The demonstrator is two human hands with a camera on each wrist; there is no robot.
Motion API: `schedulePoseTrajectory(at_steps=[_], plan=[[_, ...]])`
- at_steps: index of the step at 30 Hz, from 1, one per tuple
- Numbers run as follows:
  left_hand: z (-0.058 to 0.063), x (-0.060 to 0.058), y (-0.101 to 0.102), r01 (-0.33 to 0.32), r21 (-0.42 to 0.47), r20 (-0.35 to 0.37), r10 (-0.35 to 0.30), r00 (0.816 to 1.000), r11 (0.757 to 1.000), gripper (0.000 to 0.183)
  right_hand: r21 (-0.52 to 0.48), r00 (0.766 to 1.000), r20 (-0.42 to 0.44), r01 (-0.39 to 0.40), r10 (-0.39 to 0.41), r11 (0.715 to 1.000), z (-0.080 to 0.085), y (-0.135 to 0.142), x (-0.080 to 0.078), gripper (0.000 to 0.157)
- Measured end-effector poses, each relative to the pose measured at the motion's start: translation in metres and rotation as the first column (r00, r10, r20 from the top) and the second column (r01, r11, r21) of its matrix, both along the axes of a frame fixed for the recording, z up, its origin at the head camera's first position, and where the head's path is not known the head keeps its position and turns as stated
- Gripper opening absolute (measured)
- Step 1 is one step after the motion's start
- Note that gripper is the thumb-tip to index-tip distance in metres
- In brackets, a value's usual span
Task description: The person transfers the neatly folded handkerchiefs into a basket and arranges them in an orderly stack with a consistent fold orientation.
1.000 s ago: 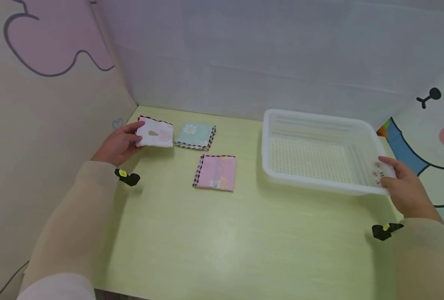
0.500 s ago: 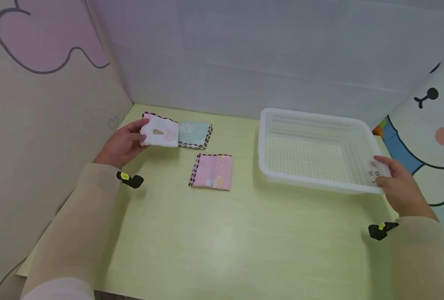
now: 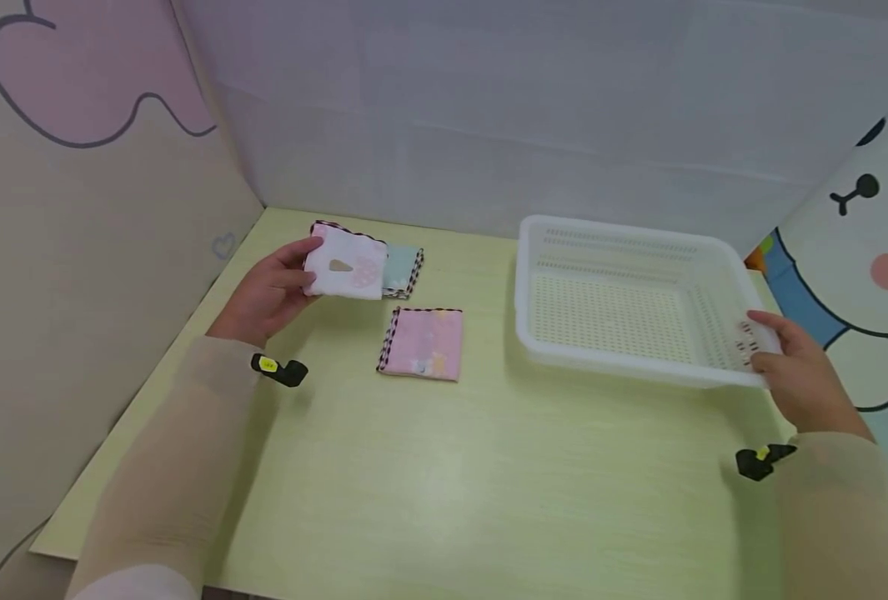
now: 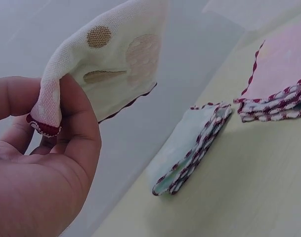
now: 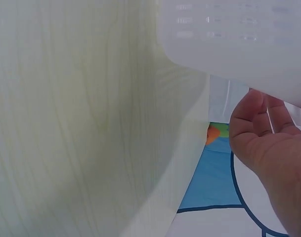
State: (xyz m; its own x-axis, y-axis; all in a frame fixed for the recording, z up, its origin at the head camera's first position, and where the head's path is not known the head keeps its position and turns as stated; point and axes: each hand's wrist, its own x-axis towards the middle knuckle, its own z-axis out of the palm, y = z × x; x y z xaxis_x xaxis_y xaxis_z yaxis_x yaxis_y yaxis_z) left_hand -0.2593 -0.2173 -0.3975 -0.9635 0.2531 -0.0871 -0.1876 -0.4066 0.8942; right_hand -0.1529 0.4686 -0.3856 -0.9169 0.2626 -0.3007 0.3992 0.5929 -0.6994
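In the head view, I'm pinching a white cloth (image 3: 348, 258) above the table (image 3: 489, 483) with the left hand (image 3: 269, 285), partly hiding a green cloth (image 3: 401, 268), and gripping the right end of a basket (image 3: 639, 361) with the right hand (image 3: 811, 373). In the left wrist view, thumb and fingers are bunching the cloth's edge. In the right, fingers are curling against the basket.

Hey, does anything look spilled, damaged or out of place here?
Nothing really stands out; no spill or damage shows. The pink cloth and light blue cloth lie folded on the table. The white cloth is bent where the left hand pinches it, which looks like ordinary handling.
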Motion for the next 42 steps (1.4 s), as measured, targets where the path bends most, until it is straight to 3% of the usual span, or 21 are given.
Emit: schedulePoseTrajectory(at_steps=[11, 21, 26, 33, 42], plan=[[0.008, 0.012, 0.036, 0.051, -0.023, -0.039, -0.052, 0.998, 0.998, 0.055, 0.004, 1.0, -0.009, -0.006, 0.006, 1.0, 0.002, -0.002, 0.003, 0.073], [0.016, 0.027, 0.065, 0.166, 0.044, -0.107, -0.161, 0.981, 0.985, 0.061, 0.004, 1.0, -0.004, 0.013, -0.013, 1.0, 0.0, -0.002, 0.004, 0.074], [0.017, 0.036, 0.075, 0.166, 0.018, -0.118, -0.163, 0.98, 0.986, 0.061, 0.005, 1.0, -0.015, 0.002, -0.002, 1.0, 0.0, -0.002, 0.005, 0.075], [0.016, 0.043, 0.085, 0.195, 0.033, -0.194, -0.185, 0.963, 0.98, 0.061, 0.002, 1.0, -0.014, 0.003, -0.003, 1.0, 0.0, 0.0, 0.004, 0.075], [0.024, 0.048, 0.108, 0.101, 0.039, -0.174, -0.093, 0.98, 0.994, 0.054, 0.011, 1.0, 0.011, -0.002, 0.002, 1.0, 0.004, 0.0, 0.006, 0.073]])
